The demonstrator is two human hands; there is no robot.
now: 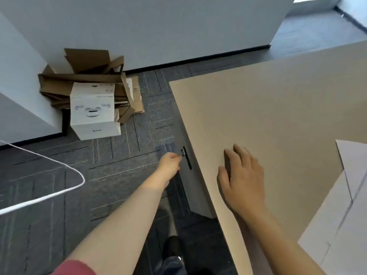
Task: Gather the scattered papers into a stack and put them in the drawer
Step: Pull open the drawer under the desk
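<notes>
Several white papers (343, 219) lie overlapping on the right end of the beige desk (268, 108). The drawer front (189, 187) under the desk's left edge is grey, closed, and carries a black handle (187, 158). My left hand (170, 163) reaches down to that handle, with its fingertips pinched at the small key or tab on the handle's upper end. My right hand (241, 179) rests flat on the desk top near the left edge, fingers spread, holding nothing.
A white box (93, 112) and a heap of flattened cardboard (89, 76) sit on the grey carpet by the wall at the left. A white cable (49, 193) loops across the lower left. My shoe (174, 247) stands beside the desk.
</notes>
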